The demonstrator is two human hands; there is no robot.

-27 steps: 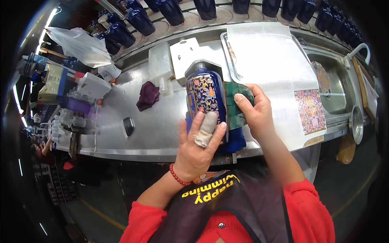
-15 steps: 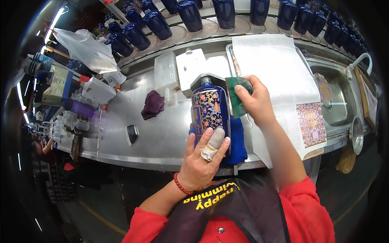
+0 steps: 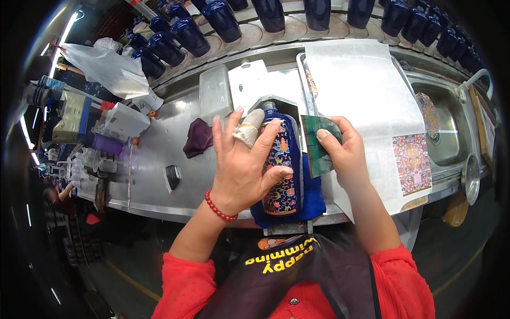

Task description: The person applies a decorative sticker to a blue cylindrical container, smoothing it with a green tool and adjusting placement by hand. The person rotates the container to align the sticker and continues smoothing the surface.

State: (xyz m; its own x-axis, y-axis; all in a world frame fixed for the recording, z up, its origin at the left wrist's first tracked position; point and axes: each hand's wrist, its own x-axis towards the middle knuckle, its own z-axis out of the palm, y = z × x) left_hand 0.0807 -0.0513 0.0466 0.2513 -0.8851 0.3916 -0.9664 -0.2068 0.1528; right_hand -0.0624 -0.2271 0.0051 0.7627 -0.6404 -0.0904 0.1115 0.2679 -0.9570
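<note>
- The steel tabletop (image 3: 149, 191) carries everything I work with; its near edge runs just in front of my apron (image 3: 265, 282).
- A white sheet (image 3: 350, 85) covers much of the tabletop's right part, beyond my right grip (image 3: 348, 154).
- The blue patterned bottle (image 3: 281, 154) lies on its side near the tabletop's near edge, base toward me. Its long axis runs from that edge toward the far one, the neck leaning slightly left.
- Under the bottle, a blue cloth (image 3: 314, 198) shows on its right side and around the base.
- My left grip is the nearer: open, fingers spread, it overlaps the bottle's left side. Its index tip is over the shoulder, its thumb over the patterned face; I cannot tell how firmly either touches.
- My right grip is closed on a green card (image 3: 319, 151), thumb on top. From it the bottle lies just to the left.
- The card's long free edge faces the bottle, almost parallel to its axis; I cannot tell whether they touch.
- A pale finger cover (image 3: 249, 128) sheathes my left middle finger, beside the bottle's shoulder.
</note>
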